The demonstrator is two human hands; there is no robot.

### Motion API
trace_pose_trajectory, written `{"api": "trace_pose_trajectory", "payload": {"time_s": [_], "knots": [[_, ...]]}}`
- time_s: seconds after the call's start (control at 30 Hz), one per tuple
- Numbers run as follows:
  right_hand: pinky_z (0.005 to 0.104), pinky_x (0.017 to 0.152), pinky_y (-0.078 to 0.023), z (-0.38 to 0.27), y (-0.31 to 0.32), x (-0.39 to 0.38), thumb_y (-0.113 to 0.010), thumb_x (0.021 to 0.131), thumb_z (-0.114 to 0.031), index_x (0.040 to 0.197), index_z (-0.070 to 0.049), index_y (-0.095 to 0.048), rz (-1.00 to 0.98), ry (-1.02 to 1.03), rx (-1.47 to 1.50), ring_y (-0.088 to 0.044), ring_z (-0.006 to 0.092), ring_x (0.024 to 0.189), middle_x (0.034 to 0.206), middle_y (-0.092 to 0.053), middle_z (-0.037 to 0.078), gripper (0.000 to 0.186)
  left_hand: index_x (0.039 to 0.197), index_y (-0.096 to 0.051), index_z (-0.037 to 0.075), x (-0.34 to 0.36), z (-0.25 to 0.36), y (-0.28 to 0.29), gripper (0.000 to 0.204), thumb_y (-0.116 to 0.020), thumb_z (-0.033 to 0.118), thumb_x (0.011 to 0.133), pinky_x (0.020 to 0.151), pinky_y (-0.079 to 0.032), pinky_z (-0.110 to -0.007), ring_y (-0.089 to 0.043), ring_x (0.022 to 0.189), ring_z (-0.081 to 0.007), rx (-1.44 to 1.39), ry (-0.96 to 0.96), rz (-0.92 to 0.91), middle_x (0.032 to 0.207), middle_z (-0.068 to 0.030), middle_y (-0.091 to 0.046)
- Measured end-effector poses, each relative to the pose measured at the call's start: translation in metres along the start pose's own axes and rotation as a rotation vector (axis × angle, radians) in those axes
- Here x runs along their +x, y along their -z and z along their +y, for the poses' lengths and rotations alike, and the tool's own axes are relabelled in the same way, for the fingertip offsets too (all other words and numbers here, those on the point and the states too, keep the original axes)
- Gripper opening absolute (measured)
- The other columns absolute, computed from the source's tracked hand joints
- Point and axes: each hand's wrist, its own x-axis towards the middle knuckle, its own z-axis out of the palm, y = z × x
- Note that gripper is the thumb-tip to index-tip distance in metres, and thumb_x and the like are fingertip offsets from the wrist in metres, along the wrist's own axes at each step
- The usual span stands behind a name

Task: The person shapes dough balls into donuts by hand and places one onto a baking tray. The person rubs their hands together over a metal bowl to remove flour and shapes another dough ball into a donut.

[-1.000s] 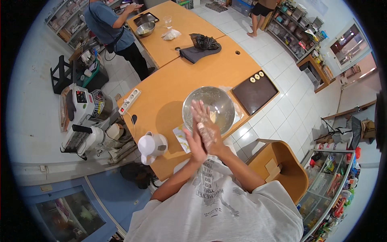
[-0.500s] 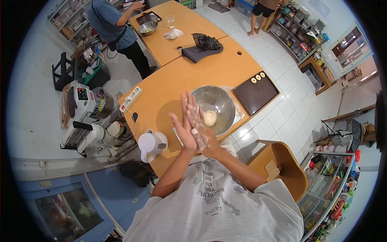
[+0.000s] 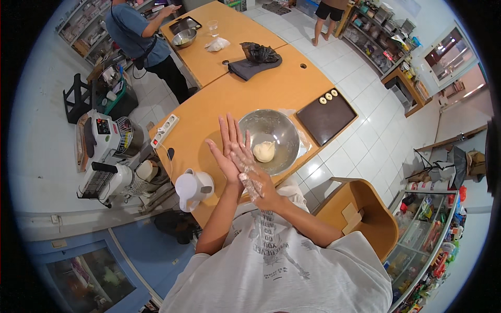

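My left hand (image 3: 228,155) is held up with its fingers stretched out and palm turned inward. Across its palm lies my right hand (image 3: 255,177), fingers extended flat and smeared with whitish dough or flour. Whether anything sits between the two palms is hidden. Just beyond them stands a wide metal mixing bowl (image 3: 286,130), its inside smeared. A pale lump of dough (image 3: 264,152) rests in it, apart from my hands. To the right, a dark baking tray (image 3: 326,122) carries three small dough rings (image 3: 328,96) near its far edge.
A white jug (image 3: 192,189) and a power strip (image 3: 165,130) are at the table's left side. Farther off lie a dark oven mitt (image 3: 253,68) and black plastic bag (image 3: 259,52). A wooden chair (image 3: 360,206) stands at right. A person (image 3: 138,39) works at the far left.
My hands have shifted slightly left and lower in view; the right hand has slid down across the left palm, and the left fingers have spread. The dough lump shows more fully.
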Motion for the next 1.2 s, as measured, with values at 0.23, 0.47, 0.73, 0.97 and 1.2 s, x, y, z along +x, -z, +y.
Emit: {"api": "trace_pose_trajectory", "payload": {"time_s": [0.23, 0.47, 0.73, 0.97, 1.2], "knots": [[0.0494, 0.123, -0.026, 0.030, 0.032, 0.024, -0.050, 0.103, -0.008, 0.149, -0.001, -0.052, -0.026, 0.064, -0.153, -0.036, 0.0409, 0.152, 0.159, -0.045, 0.023, 0.047, 0.168, -0.012, 0.020, -0.047, -0.038, -0.012, 0.084, -0.025, 0.072, 0.104, 0.129, -0.010, -0.048, -0.012, 0.160, -0.0214, 0.027, 0.072, 0.008, 0.174, -0.0028, -0.016], [0.0506, 0.126, -0.014, 0.001, 0.000, -0.005, -0.048, 0.105, -0.019, 0.152, -0.002, -0.049, -0.004, 0.005, 0.051, -0.028, 0.0384, 0.156, 0.163, -0.039, 0.021, 0.050, 0.167, -0.016, 0.019, 0.004, -0.002, 0.002, 0.084, -0.022, 0.073, 0.103, 0.130, -0.010, -0.046, -0.012, 0.160, -0.0251, -0.140, -0.005, 0.059, 0.174, -0.0058, -0.017], [0.0498, 0.127, -0.012, 0.037, 0.029, 0.026, -0.048, 0.106, -0.020, 0.147, -0.001, -0.054, 0.100, -0.041, -0.042, -0.028, 0.0380, 0.156, 0.164, -0.039, 0.017, 0.046, 0.167, -0.015, 0.012, -0.041, -0.034, -0.010, 0.087, -0.026, 0.071, 0.104, 0.129, -0.014, -0.045, -0.014, 0.160, -0.0195, 0.092, 0.183, 0.057, 0.174, -0.0037, -0.017], [0.0492, 0.124, -0.023, 0.003, -0.003, 0.001, -0.047, 0.106, -0.020, 0.148, 0.003, -0.052, 0.061, 0.003, -0.005, -0.035, 0.0421, 0.151, 0.160, -0.042, 0.025, 0.048, 0.167, -0.017, 0.015, 0.000, -0.005, -0.006, 0.080, -0.023, 0.067, 0.107, 0.129, -0.013, -0.045, -0.014, 0.160, -0.0203, 0.002, 0.089, 0.008, 0.174, -0.0028, -0.016], [0.0452, 0.124, -0.025, 0.030, 0.017, 0.015, -0.046, 0.107, -0.023, 0.151, 0.000, -0.050, 0.058, -0.056, -0.054, -0.038, 0.0365, 0.151, 0.162, -0.041, 0.021, 0.050, 0.167, -0.015, 0.016, -0.021, -0.026, -0.020, 0.073, -0.021, 0.061, 0.110, 0.129, -0.012, -0.045, -0.017, 0.159, -0.0256, 0.069, 0.076, -0.007, 0.174, -0.0034, -0.017]]}}
